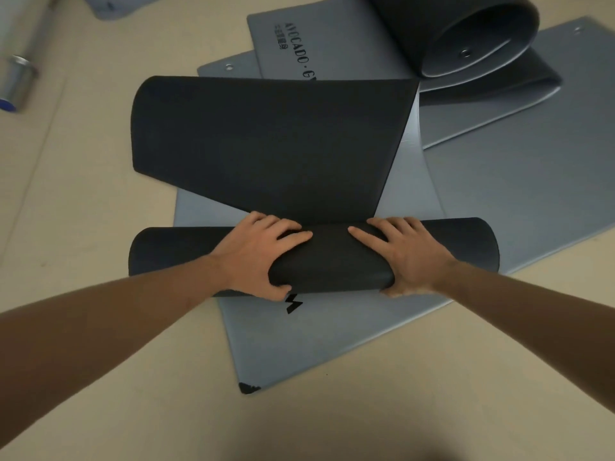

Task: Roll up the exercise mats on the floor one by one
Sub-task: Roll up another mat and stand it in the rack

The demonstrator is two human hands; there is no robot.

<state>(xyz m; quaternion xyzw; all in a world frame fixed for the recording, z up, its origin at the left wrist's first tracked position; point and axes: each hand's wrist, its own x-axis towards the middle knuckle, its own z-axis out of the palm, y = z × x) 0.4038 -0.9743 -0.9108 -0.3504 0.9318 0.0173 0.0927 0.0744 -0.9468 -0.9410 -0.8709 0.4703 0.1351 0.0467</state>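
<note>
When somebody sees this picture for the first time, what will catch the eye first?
First, the two hands in the middle: the left hand and the right hand both grip a half-made dark roll. Behind it, the unrolled part of the same dark mat rises in a broad curve. Under it lie grey mats, and a loose roll sits at the top right.

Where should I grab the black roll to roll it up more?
Grab the roll near its middle from the near side, like the left hand and right hand: fingers over the top, thumbs under the near curve. It lies crosswise and long, so two spread hands should help it roll evenly.
</note>
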